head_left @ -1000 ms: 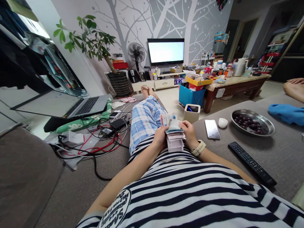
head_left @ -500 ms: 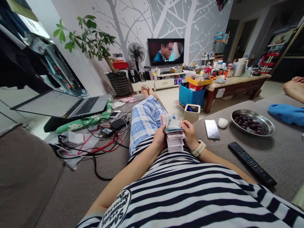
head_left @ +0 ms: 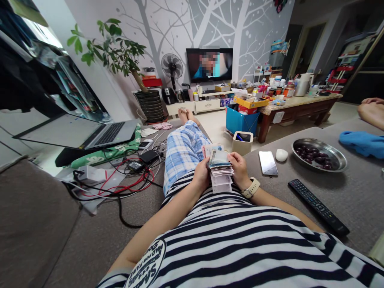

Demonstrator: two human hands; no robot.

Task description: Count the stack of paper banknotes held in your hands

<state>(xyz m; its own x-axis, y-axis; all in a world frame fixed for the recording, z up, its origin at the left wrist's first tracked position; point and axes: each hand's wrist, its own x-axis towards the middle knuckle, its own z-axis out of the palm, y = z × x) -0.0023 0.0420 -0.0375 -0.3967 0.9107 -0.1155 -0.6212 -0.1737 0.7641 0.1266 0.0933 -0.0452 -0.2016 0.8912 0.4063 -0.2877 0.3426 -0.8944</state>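
A stack of banknotes [head_left: 221, 169] is held between my two hands above my lap. My left hand [head_left: 201, 173] grips its left edge, the thumb lying along the side. On the opposite edge my right hand [head_left: 239, 167] pinches the notes between thumb and fingers; a pale watch [head_left: 251, 188] is on that wrist. The top notes look grey-green. Pinkish notes stick out at the far left, and pale purple ones hang down toward my striped shirt. Fingers beneath the stack are partly hidden.
To the right on the sofa lie a phone [head_left: 268, 163], a small white case [head_left: 281, 155], a remote control [head_left: 318, 206] and a steel bowl [head_left: 342, 166] of dark round fruit. A laptop [head_left: 109, 134] and tangled cables [head_left: 141, 178] are at left. A person's bare limb shows at far right.
My hands and the banknotes stay almost in the same place. Only the picture on the television has clearly changed.
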